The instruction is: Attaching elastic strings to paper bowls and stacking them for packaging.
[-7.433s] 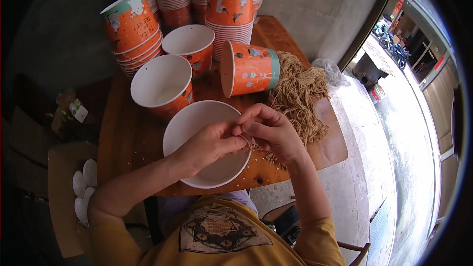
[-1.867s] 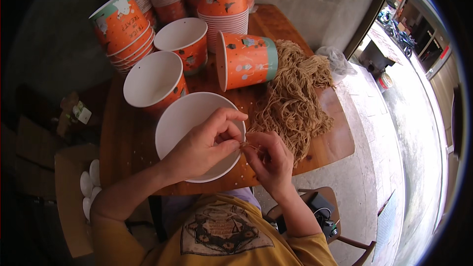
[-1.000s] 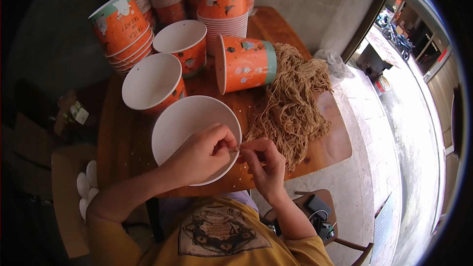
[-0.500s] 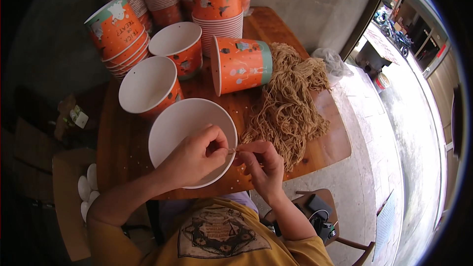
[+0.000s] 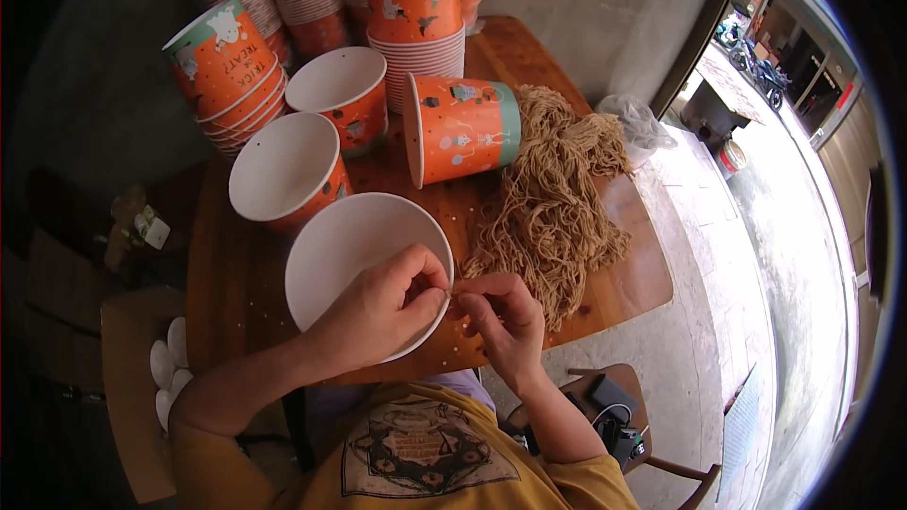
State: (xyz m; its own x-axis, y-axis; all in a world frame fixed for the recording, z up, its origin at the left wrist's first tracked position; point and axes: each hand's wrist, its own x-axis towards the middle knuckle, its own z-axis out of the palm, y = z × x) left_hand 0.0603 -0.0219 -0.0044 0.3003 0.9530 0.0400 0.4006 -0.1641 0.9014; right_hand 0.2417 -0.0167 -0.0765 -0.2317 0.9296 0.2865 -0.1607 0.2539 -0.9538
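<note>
A white-lined paper bucket (image 5: 326, 241) stands nearest me on the table, its opening tilted toward me. My left hand (image 5: 392, 297) reaches over the opening, its thumb and fingertips pinched at the right rim. Against them, just outside the rim, my right hand (image 5: 505, 316) is also closed in a pinch. Between the fingertips is a tiny bit of what looks like brown twine, mostly hidden. A loose heap of brown twine (image 5: 557, 217) lies right of the bucket. One orange bucket (image 5: 463, 130) rests on its side against the heap.
Two more open buckets (image 5: 283, 165) stand behind on the wooden table (image 5: 624, 274). Upside-down nested stacks (image 5: 416, 61) and bagged stacks line the wall. A clear plastic bag (image 5: 638, 123) sits by the twine. A cardboard box (image 5: 137, 349) is at lower left, a chair (image 5: 628, 387) at lower right.
My left hand has shifted slightly right, so its fingertips come closer to my right hand's. The bit of twine between them shows less. The bucket and right hand stay nearly in place.
</note>
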